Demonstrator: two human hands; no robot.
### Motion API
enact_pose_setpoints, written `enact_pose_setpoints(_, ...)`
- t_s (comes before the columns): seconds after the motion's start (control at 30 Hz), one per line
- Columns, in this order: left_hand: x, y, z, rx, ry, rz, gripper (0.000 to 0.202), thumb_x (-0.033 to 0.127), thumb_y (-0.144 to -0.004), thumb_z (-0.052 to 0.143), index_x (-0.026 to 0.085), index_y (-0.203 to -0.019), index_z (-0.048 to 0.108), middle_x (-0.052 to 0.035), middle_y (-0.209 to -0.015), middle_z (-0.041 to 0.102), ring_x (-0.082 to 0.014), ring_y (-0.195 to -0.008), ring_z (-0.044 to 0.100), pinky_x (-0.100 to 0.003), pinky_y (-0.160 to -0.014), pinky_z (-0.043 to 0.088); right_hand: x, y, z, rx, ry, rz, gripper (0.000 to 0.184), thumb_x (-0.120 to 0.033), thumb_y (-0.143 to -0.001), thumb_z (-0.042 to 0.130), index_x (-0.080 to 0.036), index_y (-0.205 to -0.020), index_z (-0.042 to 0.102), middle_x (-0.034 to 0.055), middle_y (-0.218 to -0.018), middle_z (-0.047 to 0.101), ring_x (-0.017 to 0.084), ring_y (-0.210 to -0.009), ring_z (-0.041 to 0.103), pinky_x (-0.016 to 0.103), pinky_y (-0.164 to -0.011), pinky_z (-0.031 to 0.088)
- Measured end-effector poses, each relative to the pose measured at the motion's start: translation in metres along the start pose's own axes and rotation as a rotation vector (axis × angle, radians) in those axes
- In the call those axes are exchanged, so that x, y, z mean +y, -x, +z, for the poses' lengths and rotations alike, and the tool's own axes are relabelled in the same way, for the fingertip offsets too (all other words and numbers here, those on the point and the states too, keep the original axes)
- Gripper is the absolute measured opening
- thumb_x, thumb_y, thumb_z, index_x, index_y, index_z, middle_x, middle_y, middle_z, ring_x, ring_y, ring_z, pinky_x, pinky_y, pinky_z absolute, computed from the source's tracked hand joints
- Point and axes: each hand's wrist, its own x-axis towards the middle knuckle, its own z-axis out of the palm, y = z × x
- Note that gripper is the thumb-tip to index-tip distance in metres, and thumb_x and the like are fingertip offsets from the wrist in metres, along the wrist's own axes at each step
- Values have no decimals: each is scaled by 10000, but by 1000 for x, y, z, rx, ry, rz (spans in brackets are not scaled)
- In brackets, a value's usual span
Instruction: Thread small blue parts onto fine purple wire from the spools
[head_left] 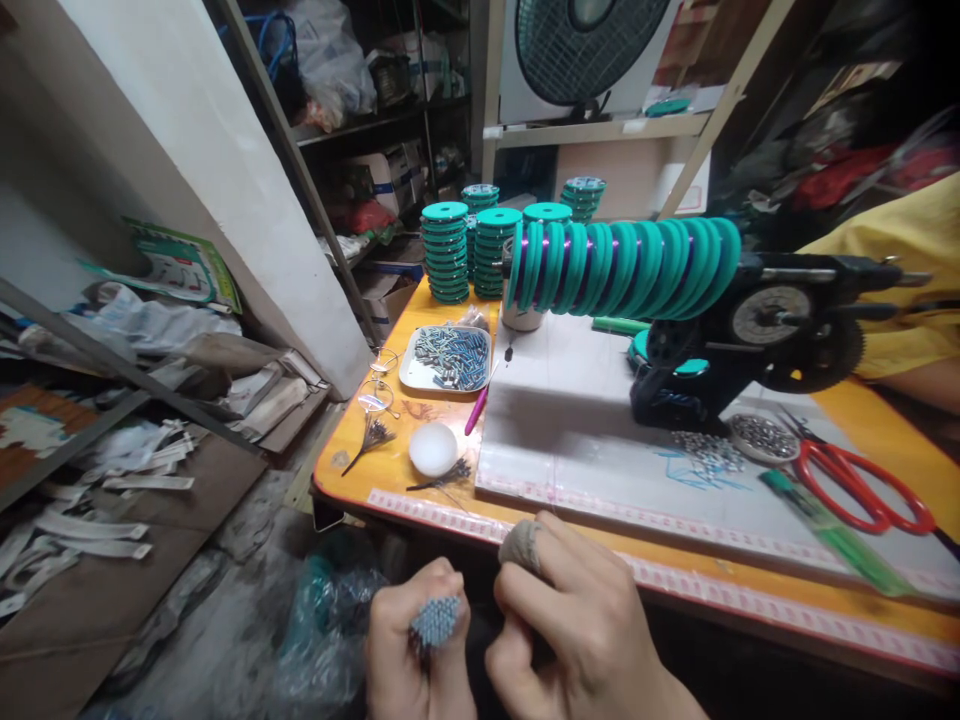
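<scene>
My left hand (416, 640) is closed in a fist around a bundle of thin blue-grey tubes (435, 620), their ends showing at the top of the fist. My right hand (577, 620) sits just beside it, fingers curled in, with a cloth wrap (520, 545) on one fingertip; what it pinches, if anything, is hidden. Both hands are below the near edge of the orange table (750, 590). On the table a black winding machine (757, 340) carries a row of teal spools (622, 265) with purple wire.
Stacks of teal spools (469, 250) stand at the table's far side. A tray of small tubes (446, 360), a white round lid (433, 448), a pink tool (476, 410) and red scissors (862, 485) lie on it. A person in yellow (900, 270) sits right. Cluttered shelves stand left.
</scene>
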Motion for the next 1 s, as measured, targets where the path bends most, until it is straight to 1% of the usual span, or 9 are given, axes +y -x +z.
enact_pose_setpoints(0.1, 2, -6, 4, 76, -27, 77, 188, 350, -846, 776, 207, -866, 655, -29, -796, 719, -181, -698, 678, -284, -649, 556, 0, 0, 0, 63, 3, -14, 219, -93, -788, 483, -184, -588, 473, 14, -631, 442, 148, -605, 398, 300, -547, 277)
enact_pose_setpoints(0.2, 11, -30, 5, 167, 106, 154, 218, 336, -835, 792, 212, -833, 612, 41, -653, 650, -107, -525, 582, -213, -528, 506, 4, -1, -6, 97, 23, 9, 236, -66, -783, 478, -190, -584, 448, 8, -625, 403, 148, -599, 387, 302, -540, 264)
enact_pose_setpoints(0.27, 17, -48, 1, 82, 277, 126, 207, 282, -858, 773, 228, -876, 574, 112, -504, 503, -72, -397, 412, -188, -451, 443, 8, -2, -11, 95, 19, 29, 233, -44, -785, 480, -187, -602, 472, 11, -633, 411, 150, -603, 398, 297, -538, 282)
enact_pose_setpoints(0.33, 18, -57, -5, -99, 275, 14, 174, 293, -889, 738, 229, -883, 576, 103, -507, 489, -76, -436, 442, -178, -461, 433, 10, -3, -14, 45, -22, 19, 200, -33, -803, 485, -171, -673, 550, 28, -666, 466, 157, -623, 443, 289, -545, 339)
enact_pose_setpoints(0.4, 15, -58, -10, -222, 210, -144, 161, 343, -917, 699, 220, -886, 600, 55, -615, 591, -68, -494, 475, -160, -475, 418, 11, -3, -16, -21, -72, -8, 187, -24, -835, 488, -148, -804, 625, 55, -730, 542, 169, -671, 514, 283, -571, 416)
enact_pose_setpoints(0.53, 5, -50, -14, -298, 251, -372, 206, 397, -899, 709, 207, -917, 632, 1, -827, 683, -22, -465, 389, -134, -431, 341, 15, -1, -15, -106, -122, -66, 234, -25, -908, 519, -134, -1061, 658, 79, -851, 636, 173, -748, 602, 266, -624, 502)
enact_pose_setpoints(0.67, 5, -43, -8, -404, 322, -622, 294, 430, -846, 764, 192, -825, 594, 33, -615, 616, -44, -449, 415, -121, -402, 284, 17, 1, -11, -134, -272, -23, 274, -40, -948, 547, -160, -1160, 671, 76, -912, 659, 145, -780, 649, 223, -658, 538)
enact_pose_setpoints(0.83, 9, -32, 3, -422, 482, -694, 340, 501, -810, 780, 203, -906, 646, 65, -529, 500, -100, -536, 499, -206, -559, 477, 14, -4, -3, -7, -367, 155, 207, -107, -951, 612, -214, -1069, 745, 38, -822, 631, 125, -703, 652, 209, -606, 551)
enact_pose_setpoints(1.0, 0, -22, 4, -374, 349, -652, 342, 433, -881, 716, 245, -1160, 655, -49, -855, 698, -215, -855, 661, -307, -782, 542, 13, -6, 1, 3, -410, 246, 190, -171, -951, 648, -264, -1055, 776, 28, -801, 635, 147, -723, 665, 245, -605, 562)
